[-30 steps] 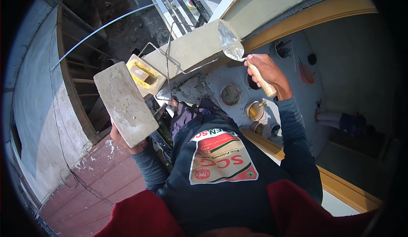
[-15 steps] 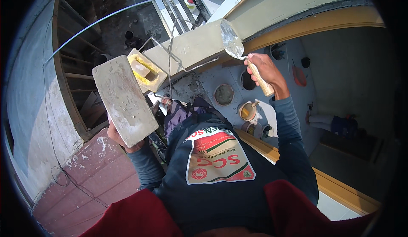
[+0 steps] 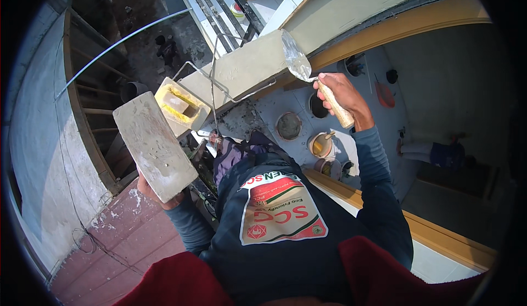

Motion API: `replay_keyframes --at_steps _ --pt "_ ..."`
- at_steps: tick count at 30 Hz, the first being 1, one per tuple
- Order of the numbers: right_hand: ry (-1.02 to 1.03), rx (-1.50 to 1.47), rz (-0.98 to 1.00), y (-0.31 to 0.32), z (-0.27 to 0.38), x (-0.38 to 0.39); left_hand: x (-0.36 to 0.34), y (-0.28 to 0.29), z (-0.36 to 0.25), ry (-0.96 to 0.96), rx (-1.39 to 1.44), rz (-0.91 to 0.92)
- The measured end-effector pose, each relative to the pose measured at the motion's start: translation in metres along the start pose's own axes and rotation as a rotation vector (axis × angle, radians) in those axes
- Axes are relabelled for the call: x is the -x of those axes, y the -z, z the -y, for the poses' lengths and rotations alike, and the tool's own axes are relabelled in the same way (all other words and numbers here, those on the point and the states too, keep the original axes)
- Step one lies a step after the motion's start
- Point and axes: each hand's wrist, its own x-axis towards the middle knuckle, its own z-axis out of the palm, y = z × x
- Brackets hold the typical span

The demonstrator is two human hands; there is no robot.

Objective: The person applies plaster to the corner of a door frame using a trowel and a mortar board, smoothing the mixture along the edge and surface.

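A mortar-smeared grey rectangular board (image 3: pixel 153 146) is held in my left hand (image 3: pixel 156 190), whose fingers show at its lower edge. In my right hand (image 3: pixel 340 97) is a trowel by its wooden handle; the metal blade (image 3: pixel 296 53), coated with grey material, is over the top of the plastered ledge (image 3: pixel 241 70). Just right of the board's top end, a pale float with yellow markings (image 3: pixel 182 103) lies on the ledge. A bent metal rod frame (image 3: pixel 213 81) crosses the ledge between the float and the trowel.
Below right, several buckets (image 3: pixel 321 145) stand on a pale floor beside an orange scoop-like item (image 3: pixel 384 94). A person (image 3: pixel 442 153) is low in that room; another (image 3: pixel 164 50) is in the yard below. A blue pipe (image 3: pixel 126 37) spans the left opening, above a pink roof (image 3: pixel 104 251).
The board in my left hand has dipped slightly downward. My right hand still holds the trowel over the ledge, little moved. The person in the yard shows more clearly.
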Motion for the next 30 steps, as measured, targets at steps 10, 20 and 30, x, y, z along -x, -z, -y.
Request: replay_keyframes --at_steps 10,20,30 --pt "-0.005 0.063 0.087 -0.007 -0.011 -0.003 0.000 0.007 0.000 -0.073 -0.079 0.024" --pt "0.053 0.112 0.286 -0.057 0.002 0.027 -0.005 -0.004 -0.003 -0.035 -0.153 -0.046" --pt "0.249 0.491 0.355 -0.047 -0.019 0.006 0.003 -0.009 -0.004 -0.116 -0.247 -0.057"
